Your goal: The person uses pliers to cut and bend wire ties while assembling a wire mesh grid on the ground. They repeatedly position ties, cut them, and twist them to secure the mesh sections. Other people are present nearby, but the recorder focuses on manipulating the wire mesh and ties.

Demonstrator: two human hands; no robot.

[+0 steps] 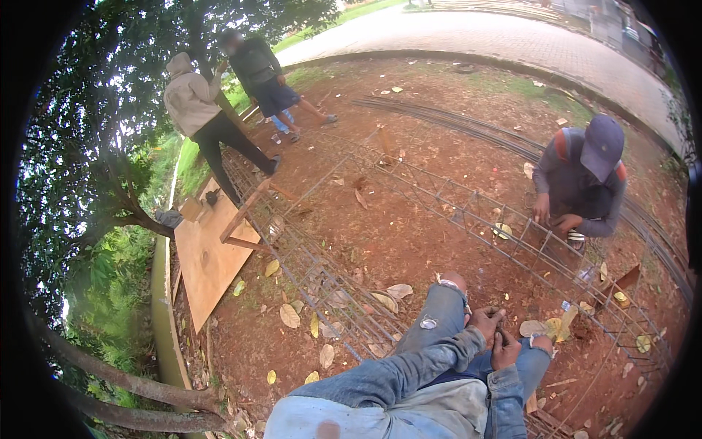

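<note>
My left hand [485, 325] and my right hand [505, 350] are close together between my bent knees, over the torn blue jeans [435, 322]. The fingers of both are curled in and pinched near each other. Whatever they grip, if anything, is too small or hidden to make out. Beyond the hands, a long reinforcing-bar cage [468, 208] of thin steel runs across the red soil. Another steel cage [314, 271] stretches past my left knee. Neither hand visibly touches a cage.
A crouching person in a cap [585, 172] has both hands at the right-hand cage. Two people [201, 102] stand at the far left beside a tree. A plywood sheet [208, 271], wooden supports [245, 212], loose steel bars [453, 121] and dry leaves [289, 315] lie around.
</note>
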